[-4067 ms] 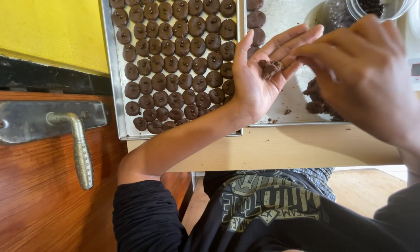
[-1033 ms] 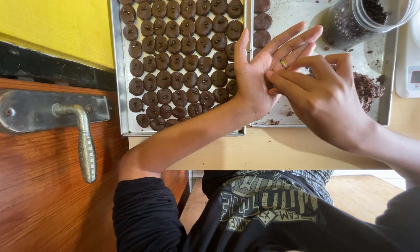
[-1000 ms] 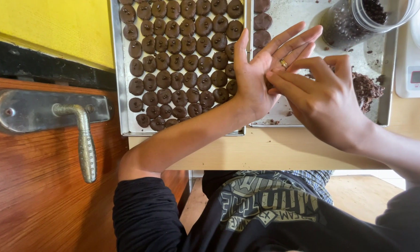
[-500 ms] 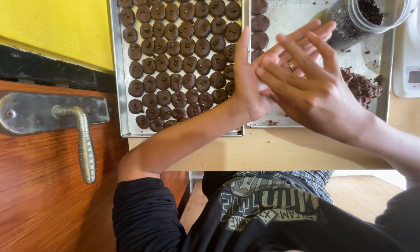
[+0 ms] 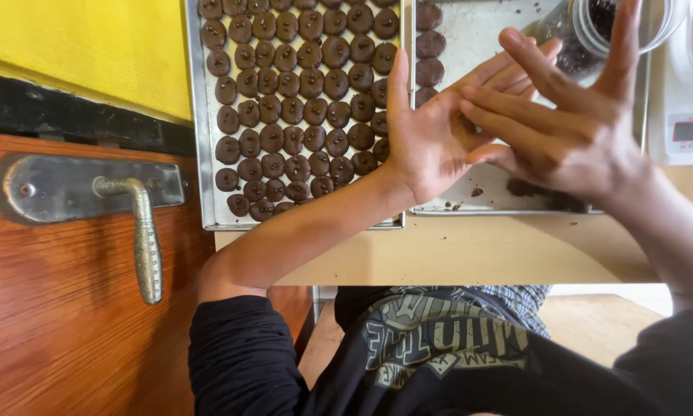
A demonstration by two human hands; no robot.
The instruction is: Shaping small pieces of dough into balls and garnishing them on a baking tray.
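The left hand (image 5: 431, 142) is held palm-up with fingers stretched flat, and the right hand (image 5: 573, 127) lies across it, palm down, fingers splayed — the two pressed together as if rolling something between them. Whatever sits between the palms is hidden, so I cannot tell what, if anything, they hold; neither hand is curled closed.

Both hands hover over the right baking tray (image 5: 500, 202), a shallow metal sheet with a dull, scratched surface. On it, at its left edge beside the left thumb, stands a short column of dark brown cookie rounds (image 5: 429, 45); a lump of loose dark dough (image 5: 543, 189) shows under the right hand near the tray's front rim, with crumbs scattered beside it. Most of this tray is still bare metal.

Just left of that tray, touching it, the left baking tray (image 5: 196, 115) is packed with rows of the same rounds (image 5: 300, 100) — small, matte, slightly domed discs, each with a darker bit pressed on top. By that count, one tray looks finished and the second barely begun.

Behind the right tray's far corner is a clear glass jar (image 5: 631, 31) holding dark pieces, and to that tray's right a white kitchen scale (image 5: 689, 115). Far left of the trays, a metal door handle (image 5: 146, 239) sits on a reddish wooden door.
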